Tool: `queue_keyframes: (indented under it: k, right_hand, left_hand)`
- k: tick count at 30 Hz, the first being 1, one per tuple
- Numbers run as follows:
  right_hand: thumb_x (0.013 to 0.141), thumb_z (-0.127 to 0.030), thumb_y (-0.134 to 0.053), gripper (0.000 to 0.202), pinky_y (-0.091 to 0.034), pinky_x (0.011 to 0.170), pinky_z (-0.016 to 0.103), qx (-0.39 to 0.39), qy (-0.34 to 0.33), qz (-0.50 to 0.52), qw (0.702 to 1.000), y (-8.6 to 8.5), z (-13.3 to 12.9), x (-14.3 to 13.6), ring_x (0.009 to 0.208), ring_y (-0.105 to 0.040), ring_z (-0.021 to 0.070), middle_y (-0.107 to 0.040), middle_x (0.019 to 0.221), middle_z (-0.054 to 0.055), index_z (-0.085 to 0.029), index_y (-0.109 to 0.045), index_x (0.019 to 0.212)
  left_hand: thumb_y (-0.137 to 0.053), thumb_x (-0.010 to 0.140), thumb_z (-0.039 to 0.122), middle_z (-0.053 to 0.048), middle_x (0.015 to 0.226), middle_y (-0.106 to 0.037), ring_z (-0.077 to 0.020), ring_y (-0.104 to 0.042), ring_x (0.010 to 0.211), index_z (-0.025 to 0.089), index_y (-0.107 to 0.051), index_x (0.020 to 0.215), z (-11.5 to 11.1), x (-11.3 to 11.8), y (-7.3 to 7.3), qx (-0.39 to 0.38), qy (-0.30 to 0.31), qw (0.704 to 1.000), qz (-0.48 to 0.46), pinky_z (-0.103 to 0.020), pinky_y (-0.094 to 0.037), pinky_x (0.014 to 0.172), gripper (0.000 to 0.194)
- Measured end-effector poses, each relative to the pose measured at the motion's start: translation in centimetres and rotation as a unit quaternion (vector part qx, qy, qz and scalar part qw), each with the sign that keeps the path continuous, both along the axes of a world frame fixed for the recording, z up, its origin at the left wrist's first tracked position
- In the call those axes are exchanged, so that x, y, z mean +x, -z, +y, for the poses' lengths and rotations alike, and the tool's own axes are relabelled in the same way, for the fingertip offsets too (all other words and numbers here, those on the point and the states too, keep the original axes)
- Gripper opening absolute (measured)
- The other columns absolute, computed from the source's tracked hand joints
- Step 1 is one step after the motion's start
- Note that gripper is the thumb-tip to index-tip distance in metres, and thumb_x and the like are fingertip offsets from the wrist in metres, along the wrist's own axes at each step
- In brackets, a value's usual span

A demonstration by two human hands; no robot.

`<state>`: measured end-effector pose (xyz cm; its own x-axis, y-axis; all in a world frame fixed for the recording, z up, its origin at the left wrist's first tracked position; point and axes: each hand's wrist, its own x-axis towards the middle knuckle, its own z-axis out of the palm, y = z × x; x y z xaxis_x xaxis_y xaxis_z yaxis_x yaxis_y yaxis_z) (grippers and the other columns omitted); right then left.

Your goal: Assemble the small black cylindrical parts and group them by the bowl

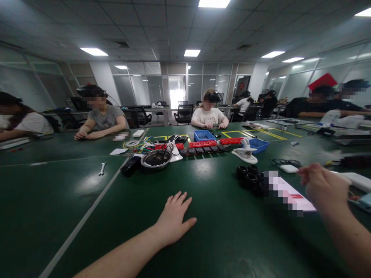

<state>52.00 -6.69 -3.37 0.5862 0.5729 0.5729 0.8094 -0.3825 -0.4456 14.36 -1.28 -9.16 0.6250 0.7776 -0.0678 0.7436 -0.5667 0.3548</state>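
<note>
My left hand lies on the green table, palm down with its fingers spread, holding nothing. My right hand is raised over the table's right side with the fingers curled together. Whatever may be between those fingers is hidden. Just left of it lies a pink and white paper sheet, partly blurred out. Several black round wheel-like parts are grouped beside the sheet. Behind the right hand are a small white case and a pair of dark-rimmed glasses.
A small wrench lies at left. Across the middle stand a round metal pan with cables, a black box, red socket strips, a white clamp-shaped stand and blue bins. Several people sit around the table.
</note>
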Motion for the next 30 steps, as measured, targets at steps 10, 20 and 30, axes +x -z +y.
queue_keyframes:
  k: [10,20,30]
  right_hand:
    - [0.067,-0.052,-0.054,0.052,-0.041,0.075,0.037,-0.381,-0.189,-0.174,0.888,-0.7,10.7,-3.4,0.098,-0.051,0.0315,-0.061,0.101,0.012,-0.020,-0.055,0.109]
    - [0.068,-0.036,-0.057,0.026,-0.044,0.065,0.040,-0.402,-0.216,-0.145,0.878,-0.1,14.7,-5.8,0.085,-0.058,0.0320,-0.065,0.090,0.014,-0.018,-0.066,0.084]
    - [0.064,-0.026,-0.065,0.061,-0.040,0.084,0.034,-0.300,-0.583,-0.049,0.754,1.1,8.4,-20.6,0.097,-0.052,0.0226,-0.059,0.104,0.005,-0.023,-0.041,0.121]
  left_hand:
    - [-0.040,0.080,0.054,-0.006,0.139,-0.024,-0.0287,-0.016,0.128,0.025,-0.031,0.130,-0.1,-0.2,0.0,0.000,0.000,1.000,-0.023,-0.052,-0.017,0.100,0.059]
    - [-0.044,0.078,0.052,-0.006,0.139,-0.024,-0.0301,-0.014,0.128,0.025,-0.031,0.130,0.0,-0.4,0.2,-0.018,-0.001,0.998,-0.053,-0.053,-0.014,0.101,0.060]
    - [-0.024,0.089,0.041,-0.008,0.111,-0.050,-0.0201,-0.044,0.105,0.018,-0.044,0.114,1.1,-0.7,0.7,0.076,-0.096,0.950,-0.288,-0.037,-0.033,0.093,0.040]
